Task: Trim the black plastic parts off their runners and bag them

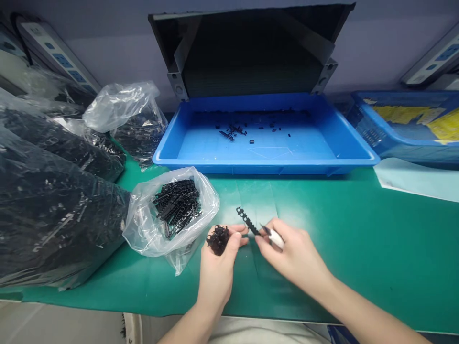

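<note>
My left hand (222, 253) is closed round a bunch of small black plastic parts (218, 240), low in the middle of the view. Beside it, my right hand (287, 246) pinches the lower end of a long black toothed strip (247, 220), which slants up to the left. A white-handled tool (275, 238) with a dark pointed tip also rests in my right hand. To the left of my hands stands an open clear plastic bag (143, 229), filled with similar black strips (177, 203).
A blue tray (265, 169) holding a few black bits lies behind my hands, below a dark panel. Large bags of black parts (53, 220) crowd the left. A blue basket (412, 148) with yellow items stands at right.
</note>
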